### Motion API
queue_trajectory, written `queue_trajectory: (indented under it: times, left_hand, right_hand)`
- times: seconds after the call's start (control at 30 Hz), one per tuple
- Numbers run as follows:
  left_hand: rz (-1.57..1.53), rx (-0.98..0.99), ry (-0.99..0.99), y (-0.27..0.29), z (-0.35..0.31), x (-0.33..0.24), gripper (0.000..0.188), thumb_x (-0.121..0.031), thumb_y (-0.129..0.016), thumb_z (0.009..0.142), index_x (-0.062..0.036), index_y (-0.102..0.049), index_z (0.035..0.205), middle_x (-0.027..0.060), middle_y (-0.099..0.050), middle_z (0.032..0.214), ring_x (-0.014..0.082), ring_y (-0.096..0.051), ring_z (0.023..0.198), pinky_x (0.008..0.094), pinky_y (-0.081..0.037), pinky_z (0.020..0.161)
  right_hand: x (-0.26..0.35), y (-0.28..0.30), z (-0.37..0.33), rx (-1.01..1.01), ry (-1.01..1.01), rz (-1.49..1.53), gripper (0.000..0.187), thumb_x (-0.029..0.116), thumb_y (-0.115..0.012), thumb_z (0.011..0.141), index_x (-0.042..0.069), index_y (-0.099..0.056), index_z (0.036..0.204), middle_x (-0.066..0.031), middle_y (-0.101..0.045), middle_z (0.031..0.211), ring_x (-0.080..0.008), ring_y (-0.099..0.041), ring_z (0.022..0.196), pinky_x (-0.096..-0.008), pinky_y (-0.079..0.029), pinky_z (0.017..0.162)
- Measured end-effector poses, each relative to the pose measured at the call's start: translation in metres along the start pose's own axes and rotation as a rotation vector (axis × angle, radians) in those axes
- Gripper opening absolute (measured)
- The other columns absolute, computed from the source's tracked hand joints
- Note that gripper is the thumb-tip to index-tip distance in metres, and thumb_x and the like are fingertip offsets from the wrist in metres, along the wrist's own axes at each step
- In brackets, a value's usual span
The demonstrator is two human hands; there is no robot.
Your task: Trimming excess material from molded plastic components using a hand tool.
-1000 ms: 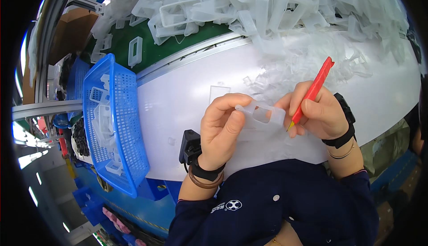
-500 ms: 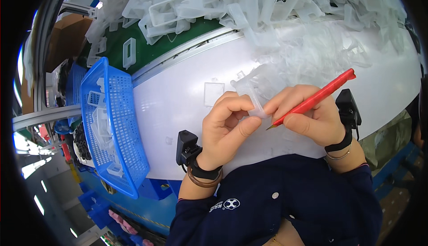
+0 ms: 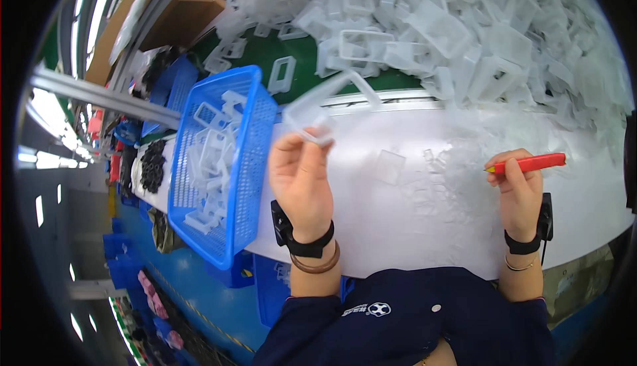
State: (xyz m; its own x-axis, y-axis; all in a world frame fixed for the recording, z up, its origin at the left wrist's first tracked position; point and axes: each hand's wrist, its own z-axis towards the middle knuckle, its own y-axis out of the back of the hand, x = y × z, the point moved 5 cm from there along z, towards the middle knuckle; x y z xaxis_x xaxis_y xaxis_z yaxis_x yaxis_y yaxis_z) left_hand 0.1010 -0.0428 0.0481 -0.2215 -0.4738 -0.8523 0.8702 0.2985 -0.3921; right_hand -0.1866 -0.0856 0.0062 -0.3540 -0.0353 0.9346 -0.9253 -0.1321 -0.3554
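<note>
My left hand [image 3: 302, 177] pinches a translucent plastic frame [image 3: 306, 108] between thumb and fingers. Slightly blurred, the frame is raised above the white table, just right of a blue perforated basket [image 3: 247, 160]. Over the table's right part, my right hand [image 3: 519, 197] grips a slim red-handled tool [image 3: 541, 162] with a short, pointed, brass-coloured tip facing left. Whether that tip is a blade, I cannot tell. Several similar frames [image 3: 215, 150] lie inside the basket. Both wrists carry black straps with small black devices.
A large heap of translucent frames [image 3: 438, 27] covers the back, partly on a green surface [image 3: 298, 51]. Thin plastic scraps [image 3: 458, 187] and a clear square piece [image 3: 390, 167] lie on the white table [image 3: 371, 233]. A metal post [image 3: 106, 97] crosses at left.
My hands have parted. The left carried the frame up and left toward the basket; the right moved away to the right with the red tool. The view has shifted too.
</note>
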Motion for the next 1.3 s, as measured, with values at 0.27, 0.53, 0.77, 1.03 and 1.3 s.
queue_trajectory:
  times: [0.27, 0.53, 0.77, 1.03, 1.3]
  left_hand:
    - [0.332, -0.167, 0.009, 0.050, 0.059, 0.020, 0.026, -0.013, -0.051, 0.087, -0.0020, -0.048, 0.111, 0.0123, -0.052, 0.109, 0.0195, -0.052, 0.099, 0.0286, -0.040, 0.089]
    - [1.706, -0.124, 0.166, 0.088, 0.148, 0.102, 0.041, -0.016, -0.058, 0.076, -0.0019, -0.047, 0.114, 0.0280, -0.035, 0.126, 0.0405, -0.051, 0.101, 0.0424, -0.045, 0.082]
    - [1.446, -0.218, -0.253, 0.064, 0.119, 0.077, 0.021, -0.002, -0.057, 0.074, -0.0021, -0.051, 0.095, 0.0145, -0.057, 0.091, 0.0336, -0.055, 0.084, 0.0397, -0.044, 0.072]
    - [1.169, 0.221, -0.680, -0.046, -0.001, 0.005, 0.015, 0.009, -0.059, 0.068, -0.0025, -0.057, 0.079, 0.0083, -0.059, 0.078, 0.0236, -0.054, 0.071, 0.0297, -0.041, 0.064]
    - [0.859, 0.527, -0.623, -0.087, -0.046, 0.016, 0.027, 0.009, -0.059, 0.052, -0.0038, -0.061, 0.075, 0.0074, -0.060, 0.081, 0.0238, -0.051, 0.066, 0.0291, -0.043, 0.057]
  right_hand:
    - [0.003, -0.009, 0.004, 0.042, -0.018, -0.086, 0.018, 0.016, -0.048, 0.089, 0.000, -0.054, 0.084, -0.0102, -0.061, 0.081, -0.0108, -0.052, 0.065, -0.0230, -0.040, 0.062]
    - [-0.009, -0.014, -0.003, 0.060, -0.055, -0.106, 0.014, 0.013, -0.051, 0.086, 0.001, -0.054, 0.082, -0.0094, -0.061, 0.078, -0.0108, -0.053, 0.065, -0.0230, -0.041, 0.061]
    - [-0.007, -0.014, -0.009, 0.088, -0.065, -0.100, 0.013, 0.012, -0.051, 0.086, 0.000, -0.054, 0.082, -0.0097, -0.061, 0.081, -0.0116, -0.054, 0.067, -0.0230, -0.042, 0.062]
    - [0.014, -0.020, -0.009, 0.143, 0.159, -0.234, 0.008, 0.010, -0.057, 0.080, 0.002, -0.058, 0.083, -0.0138, -0.060, 0.094, -0.0188, -0.056, 0.083, -0.0289, -0.043, 0.072]
    - [0.043, -0.047, -0.018, 0.383, 0.633, -0.843, 0.017, 0.016, -0.071, 0.064, 0.007, -0.063, 0.076, -0.0131, -0.054, 0.111, -0.0331, -0.045, 0.104, -0.0380, -0.039, 0.085]
